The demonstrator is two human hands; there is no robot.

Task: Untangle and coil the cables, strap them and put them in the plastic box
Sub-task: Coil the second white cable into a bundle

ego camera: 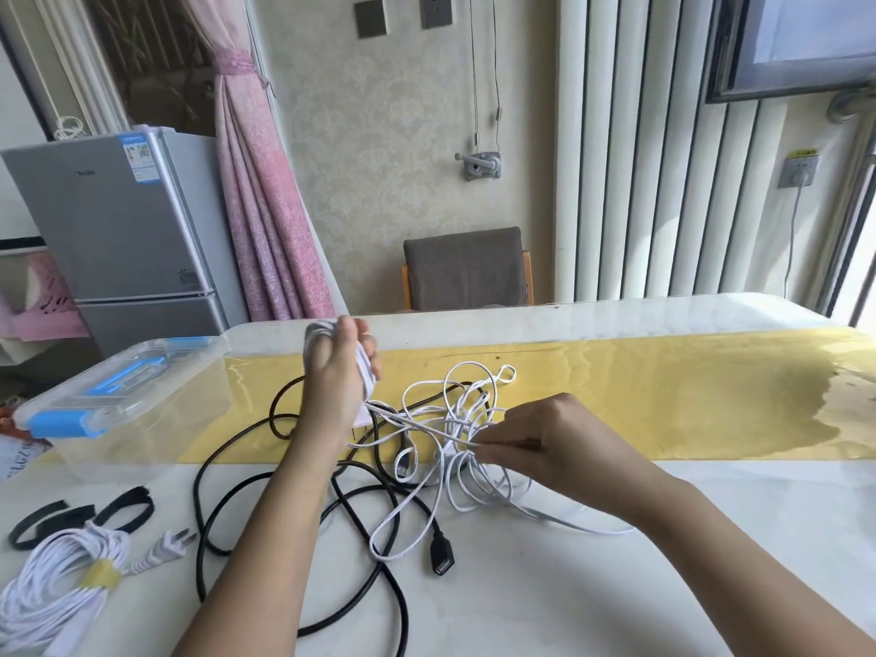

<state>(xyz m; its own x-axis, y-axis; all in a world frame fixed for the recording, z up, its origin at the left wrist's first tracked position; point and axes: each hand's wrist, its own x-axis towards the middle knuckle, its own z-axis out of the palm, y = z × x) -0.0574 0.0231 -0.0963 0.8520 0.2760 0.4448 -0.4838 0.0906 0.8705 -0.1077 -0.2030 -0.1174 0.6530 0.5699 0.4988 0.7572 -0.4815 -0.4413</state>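
Left grip (pixel 339 367) holds some coiled white cable (pixel 317 330), right grip (pixel 545 438) pinches a strand in the tangle (pixel 455 414); one bundle (pixel 52 580) is tied, black cable (pixel 443 557) uncoiled, plastic box (pixel 142 405) closed.

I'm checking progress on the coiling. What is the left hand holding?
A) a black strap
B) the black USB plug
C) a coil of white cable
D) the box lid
C: the left hand grips loops of white cable, while the black straps lie apart at the front left.
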